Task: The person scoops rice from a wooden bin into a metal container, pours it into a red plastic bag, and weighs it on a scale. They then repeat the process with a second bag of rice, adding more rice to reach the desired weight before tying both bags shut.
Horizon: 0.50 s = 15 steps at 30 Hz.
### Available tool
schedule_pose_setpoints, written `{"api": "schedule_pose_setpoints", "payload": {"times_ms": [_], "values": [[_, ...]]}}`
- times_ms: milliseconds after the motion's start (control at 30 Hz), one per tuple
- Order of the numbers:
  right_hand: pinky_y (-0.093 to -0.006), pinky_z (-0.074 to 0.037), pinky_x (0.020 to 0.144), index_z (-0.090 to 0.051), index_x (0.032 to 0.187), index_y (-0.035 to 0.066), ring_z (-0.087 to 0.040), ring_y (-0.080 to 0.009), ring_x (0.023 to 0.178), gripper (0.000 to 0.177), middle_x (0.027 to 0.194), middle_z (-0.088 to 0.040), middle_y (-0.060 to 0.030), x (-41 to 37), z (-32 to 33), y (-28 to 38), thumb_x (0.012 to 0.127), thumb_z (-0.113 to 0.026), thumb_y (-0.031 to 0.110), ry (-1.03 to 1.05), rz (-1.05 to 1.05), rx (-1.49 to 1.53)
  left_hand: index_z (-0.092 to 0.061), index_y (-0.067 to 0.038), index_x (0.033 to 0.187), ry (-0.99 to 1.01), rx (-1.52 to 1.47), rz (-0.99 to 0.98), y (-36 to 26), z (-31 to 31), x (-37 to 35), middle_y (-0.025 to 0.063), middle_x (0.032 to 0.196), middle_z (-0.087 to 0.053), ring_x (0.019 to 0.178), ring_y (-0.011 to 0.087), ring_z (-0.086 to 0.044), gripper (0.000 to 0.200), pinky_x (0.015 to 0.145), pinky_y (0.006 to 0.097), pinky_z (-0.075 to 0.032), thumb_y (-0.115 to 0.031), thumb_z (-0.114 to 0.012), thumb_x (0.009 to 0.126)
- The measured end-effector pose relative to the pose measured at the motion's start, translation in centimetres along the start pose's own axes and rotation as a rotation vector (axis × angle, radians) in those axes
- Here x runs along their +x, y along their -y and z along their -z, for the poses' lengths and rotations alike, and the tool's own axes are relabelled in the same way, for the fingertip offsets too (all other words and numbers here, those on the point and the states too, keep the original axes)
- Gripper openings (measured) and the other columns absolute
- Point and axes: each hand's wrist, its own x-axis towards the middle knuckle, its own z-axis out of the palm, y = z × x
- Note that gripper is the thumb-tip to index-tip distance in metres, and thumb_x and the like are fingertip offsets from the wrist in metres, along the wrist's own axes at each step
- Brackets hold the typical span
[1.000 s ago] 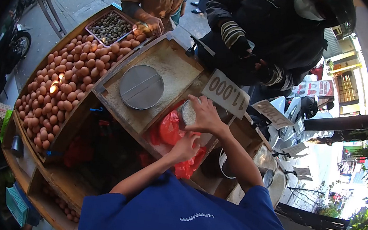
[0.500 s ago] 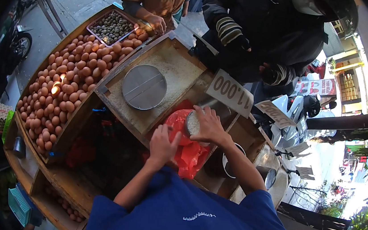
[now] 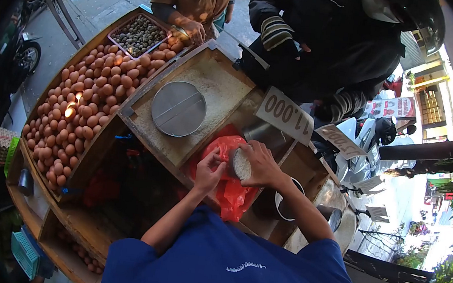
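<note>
My right hand (image 3: 263, 166) is wrapped round a metal measuring cup (image 3: 232, 165) filled with white rice (image 3: 243, 165). The cup leans over a red plastic bag (image 3: 232, 194), its mouth turned towards me. Just left of the cup, my left hand (image 3: 209, 171) has thumb and fingers pinched together at the bag's upper edge. The bag lies crumpled against the front of the wooden rice bins. A large round metal tin (image 3: 178, 109) sits on the rice in the bin ahead of my left hand.
Brown eggs (image 3: 83, 110) fill the stall's left side, beside a tray of small speckled eggs (image 3: 139, 35). Price signs (image 3: 284, 114) stand along the bins. Across the stall are a person in brown (image 3: 197, 0) and a person in a dark jacket and helmet (image 3: 326, 36).
The cup has tipped further towards me, showing more of the rice. My left-hand fingers have drawn together at the bag's edge. The jacketed person's hands have shifted.
</note>
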Motion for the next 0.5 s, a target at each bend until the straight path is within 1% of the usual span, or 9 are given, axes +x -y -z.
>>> {"api": "schedule_pose_setpoints", "payload": {"times_ms": [33,100,133,200,300,333,400,433,500], "values": [[-0.0516,-0.039,0.092,-0.035,0.129,0.009,-0.043,-0.0414,0.111,0.099,0.119,-0.041,-0.0218,0.1,-0.2,0.0,0.046,-0.082,0.032,-0.002,-0.003,0.003,-0.054,0.001,0.088,0.003,0.003,0.002,-0.6,-0.1,-0.3,0.0131,0.123,-0.054,0.079,0.0052,-0.055,0.008,0.077,0.0226,-0.047,0.005,-0.058,0.083],[-0.0503,-0.038,0.093,-0.036,0.129,0.010,-0.043,-0.0413,0.111,0.095,0.121,-0.040,-0.0228,0.5,-0.6,0.0,0.048,-0.081,0.030,-0.001,0.023,-0.001,-0.057,0.002,0.087,-0.024,0.117,-0.116,-1.8,-0.4,-0.8,0.0186,0.121,-0.057,0.080,0.0080,-0.059,0.005,0.075,0.0242,-0.049,0.002,-0.059,0.082],[-0.0503,-0.038,0.093,-0.036,0.129,0.010,-0.043,-0.0413,0.111,0.095,0.121,-0.040,-0.0228,0.6,-0.8,0.1,0.048,-0.081,0.030,-0.003,0.022,-0.001,-0.057,0.002,0.087,-0.022,0.117,-0.117,-1.7,-0.4,-1.0,0.0186,0.121,-0.057,0.080,0.0080,-0.059,0.005,0.075,0.0242,-0.049,0.002,-0.059,0.082],[-0.0500,-0.040,0.090,-0.037,0.128,0.009,-0.043,-0.0406,0.110,0.097,0.118,-0.042,-0.0220,1.1,-1.2,0.2,0.046,-0.083,0.032,0.033,-0.011,-0.030,-0.056,0.003,0.087,-0.005,-0.058,-0.104,-1.4,-0.1,-1.4,0.0178,0.124,-0.054,0.083,0.0101,-0.059,0.005,0.078,0.0251,-0.049,0.003,-0.058,0.083],[-0.0486,-0.041,0.086,-0.039,0.127,0.008,-0.045,-0.0384,0.107,0.099,0.115,-0.043,-0.0203,1.4,-1.7,0.2,0.043,-0.084,0.036,-0.022,-0.005,-0.144,-0.056,0.003,0.092,-0.012,-0.184,-0.072,-1.0,0.0,-1.5,0.0151,0.122,-0.054,0.087,0.0107,-0.058,0.010,0.080,0.0257,-0.048,0.004,-0.057,0.083],[-0.0486,-0.041,0.086,-0.039,0.127,0.008,-0.045,-0.0384,0.107,0.099,0.115,-0.043,-0.0203,1.5,-1.6,0.2,0.043,-0.084,0.036,-0.019,-0.001,-0.142,-0.056,0.003,0.092,-0.017,-0.183,-0.071,-1.1,0.0,-1.6,0.0151,0.122,-0.054,0.087,0.0107,-0.058,0.010,0.080,0.0257,-0.048,0.004,-0.057,0.083],[-0.0472,-0.042,0.082,-0.040,0.126,0.008,-0.046,-0.0358,0.105,0.100,0.113,-0.045,-0.0192,1.9,-1.1,0.4,0.043,-0.085,0.039,0.055,-0.062,-0.243,-0.055,0.005,0.095,-0.020,-0.216,-0.021,-1.3,0.0,-1.7,0.0130,0.121,-0.054,0.091,0.0102,-0.057,0.012,0.082,0.0256,-0.048,0.005,-0.056,0.083],[-0.0472,-0.042,0.082,-0.040,0.126,0.008,-0.046,-0.0358,0.105,0.100,0.113,-0.045,-0.0192,2.2,-0.9,0.6,0.043,-0.085,0.039,0.055,-0.062,-0.241,-0.055,0.005,0.095,-0.021,-0.215,-0.021,-1.5,-0.1,-1.7,0.0130,0.121,-0.054,0.091,0.0102,-0.057,0.012,0.082,0.0256,-0.048,0.005,-0.056,0.083],[-0.0432,-0.041,0.081,-0.042,0.126,0.008,-0.045,-0.0322,0.107,0.101,0.114,-0.046,-0.0179,3.0,-0.7,1.0,0.041,-0.084,0.045,0.217,-0.115,-0.401,-0.054,0.005,0.094,-0.019,-0.196,0.017,-1.8,-0.3,-1.5,0.0130,0.121,-0.053,0.091,0.0096,-0.057,0.012,0.083,0.0254,-0.047,0.006,-0.055,0.083]]}}
